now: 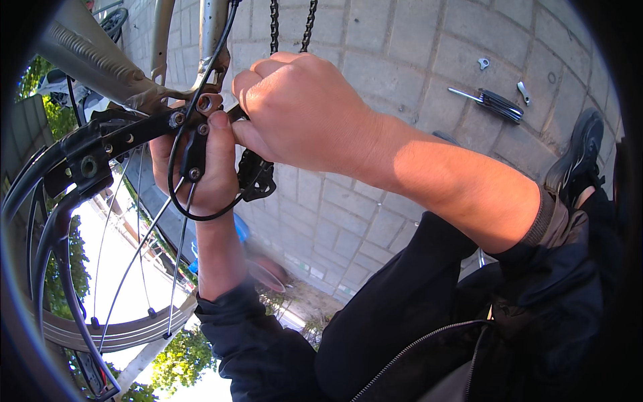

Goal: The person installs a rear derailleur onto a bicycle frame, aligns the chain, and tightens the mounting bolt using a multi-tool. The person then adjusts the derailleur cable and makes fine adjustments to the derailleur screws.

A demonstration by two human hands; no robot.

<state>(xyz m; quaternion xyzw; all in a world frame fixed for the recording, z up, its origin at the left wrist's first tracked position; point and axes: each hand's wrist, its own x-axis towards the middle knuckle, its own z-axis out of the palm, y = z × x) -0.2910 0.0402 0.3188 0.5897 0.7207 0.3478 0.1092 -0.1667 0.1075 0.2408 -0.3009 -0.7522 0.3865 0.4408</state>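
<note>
A pale metal bicycle frame (97, 60) comes in from the upper left, and its rear dropout (209, 102) with an open round hole sits in front of me. My left hand (204, 167) is wrapped from behind around a flat black bracket (195, 153) below the dropout, thumb pressed along its side. Close beside the thumb, my right hand (295, 110) is closed in a fist; a short dark piece shows at its fingers, too hidden to name. Under my hands hangs a black rear derailleur (258, 179). A black cable (175, 184) loops past the left hand.
Spokes and a wheel rim (134, 333) are at the lower left, with black rack tubes (50, 171). Two chain runs (274, 27) pass above my right hand. On the paving lie a folding multi-tool (499, 104), a small silver part (483, 63) and a small lever (524, 92), near a black shoe (579, 151).
</note>
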